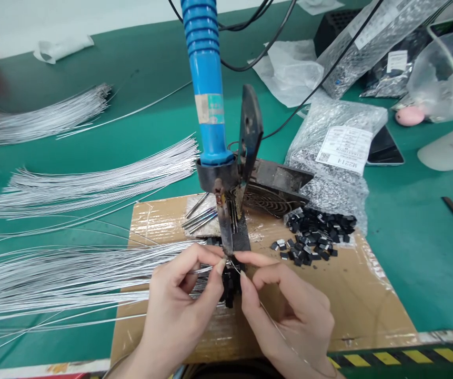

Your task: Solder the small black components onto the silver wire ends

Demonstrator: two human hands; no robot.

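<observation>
A blue-handled soldering iron (206,79) is held upright in a dark metal stand (250,131), its tip (226,237) pointing down between my hands. My left hand (187,295) is closed in a pinch just below the tip, on the end of a thin grey wire; the fingertips hide most of that end. My right hand (285,305) pinches a strand of solder wire (277,329), which reaches up to the tip and trails down across the palm. Beneath the fingers lie black connector pieces (231,287), partly covered by my hands.
Bundles of grey wires (72,279) spread over the left side. Loose black parts (316,234) are heaped on the cardboard (360,300) to the right. Behind them lie a labelled bubble-wrap bag (336,142) and a phone (386,147). A black cable (324,73) crosses the back.
</observation>
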